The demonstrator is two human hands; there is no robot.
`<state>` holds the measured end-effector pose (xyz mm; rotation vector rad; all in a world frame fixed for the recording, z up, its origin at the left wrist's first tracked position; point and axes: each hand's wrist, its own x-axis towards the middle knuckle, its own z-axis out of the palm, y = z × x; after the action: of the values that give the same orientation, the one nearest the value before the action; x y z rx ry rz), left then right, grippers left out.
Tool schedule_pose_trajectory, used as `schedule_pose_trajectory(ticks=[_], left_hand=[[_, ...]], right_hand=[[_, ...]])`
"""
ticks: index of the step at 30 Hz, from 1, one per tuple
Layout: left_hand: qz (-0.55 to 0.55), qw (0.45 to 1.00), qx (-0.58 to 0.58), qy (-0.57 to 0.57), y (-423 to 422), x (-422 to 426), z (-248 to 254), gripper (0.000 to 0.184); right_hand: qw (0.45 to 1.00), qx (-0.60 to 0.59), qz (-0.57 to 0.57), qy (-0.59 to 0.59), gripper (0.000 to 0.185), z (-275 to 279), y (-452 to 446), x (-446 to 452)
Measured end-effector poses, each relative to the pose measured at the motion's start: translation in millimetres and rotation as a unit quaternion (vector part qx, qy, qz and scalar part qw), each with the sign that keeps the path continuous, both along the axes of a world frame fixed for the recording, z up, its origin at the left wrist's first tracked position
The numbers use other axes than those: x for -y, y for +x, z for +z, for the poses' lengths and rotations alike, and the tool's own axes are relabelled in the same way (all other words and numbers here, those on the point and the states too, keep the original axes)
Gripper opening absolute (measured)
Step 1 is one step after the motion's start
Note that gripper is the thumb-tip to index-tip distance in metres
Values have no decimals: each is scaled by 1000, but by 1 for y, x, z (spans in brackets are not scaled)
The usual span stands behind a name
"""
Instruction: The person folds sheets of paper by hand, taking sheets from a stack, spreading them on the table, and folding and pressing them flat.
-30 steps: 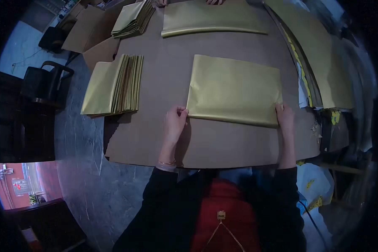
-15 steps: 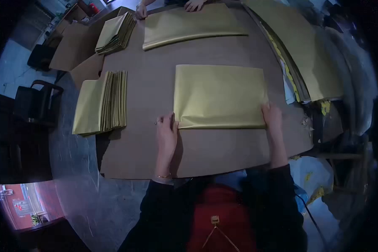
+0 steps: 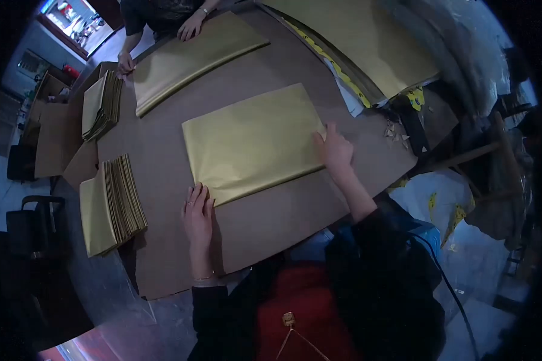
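A folded gold paper sheet (image 3: 256, 141) lies at an angle on the brown cardboard table cover (image 3: 174, 259). Its folded edge faces me, and slight creases show near the left corner. My left hand (image 3: 197, 216) touches that near left corner, its fingers stretched forward and slightly apart; the tip of the corner is hidden under them. At the right edge, my right hand (image 3: 337, 155) has the sheet between thumb and fingers, the fingers bent.
A stack of folded gold sheets (image 3: 117, 201) stands at the left, with another stack (image 3: 101, 105) behind it. Across the table, a person's hands (image 3: 191, 25) rest on a larger folded sheet (image 3: 199, 57). Large flat gold sheets (image 3: 367, 42) lie at the far right, near paper scraps (image 3: 396, 132).
The view has turned right, so the table appears rotated. My left fingers have straightened from a pinch at the corner. My right hand has shifted forward along the sheet's right edge.
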<state>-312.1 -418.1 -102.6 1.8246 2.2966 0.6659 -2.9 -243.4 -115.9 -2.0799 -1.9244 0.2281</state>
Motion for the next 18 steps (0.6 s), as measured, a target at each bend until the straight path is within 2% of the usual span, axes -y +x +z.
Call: schedule_pose_trajectory(ticks=[3, 6, 9, 12, 14, 15, 16, 18], left_hand=[[3, 1000, -17, 11, -1, 0, -2, 31], [0, 1000, 16, 24, -4, -1, -6, 31], [11, 1000, 23, 15, -4, 0, -5, 31], [6, 999, 33, 16, -6, 1, -7, 32], [11, 999, 37, 20, -5, 0, -8, 33], [8, 999, 43, 22, -6, 2, -9, 33], [13, 1000, 20, 20, -5, 2, -8, 34], [17, 999, 25, 16, -6, 2, -6, 35]], right_hand=[[1000, 24, -13, -12, 44, 7, -2, 3], [999, 9, -2, 32, 47, 8, 0, 4], [1000, 23, 1, -2, 48, 7, 0, 4], [1000, 4, 9, 22, 47, 14, -1, 5], [996, -17, 30, 83, 43, 12, -1, 4], [981, -26, 71, 177, 35, 9, -5, 5], [981, -31, 77, 174, 35, 20, -15, 10], [945, -140, 201, 219, 26, 42, -39, 23]])
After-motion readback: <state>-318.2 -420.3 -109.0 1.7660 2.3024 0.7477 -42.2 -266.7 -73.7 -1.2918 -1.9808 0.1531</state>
